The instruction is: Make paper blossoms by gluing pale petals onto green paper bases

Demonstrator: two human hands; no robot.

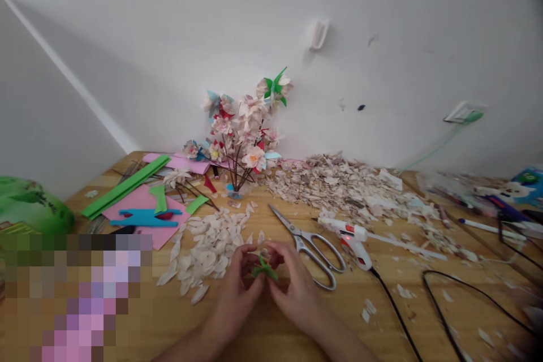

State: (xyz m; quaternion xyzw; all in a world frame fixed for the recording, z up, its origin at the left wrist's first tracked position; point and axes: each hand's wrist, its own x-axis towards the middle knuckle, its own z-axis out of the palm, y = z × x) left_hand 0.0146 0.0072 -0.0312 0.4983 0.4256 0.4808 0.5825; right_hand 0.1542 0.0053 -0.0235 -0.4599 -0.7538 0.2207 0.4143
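Left hand (236,288) and right hand (293,285) pinch a green paper piece (265,269) together, between petal pile (207,253) and scissors (313,249); wooden table (271,334) stretches to the near edge.

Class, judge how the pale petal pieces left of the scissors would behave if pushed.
The petal pieces look thin and lie loose, so probably light and apt to scatter. Curled edges suggest they may crumple easily.

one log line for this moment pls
left hand, right hand: both pinch green piece | scissors: flat, right of hands | glue gun: right of scissors, untouched | petal pile: left of hands
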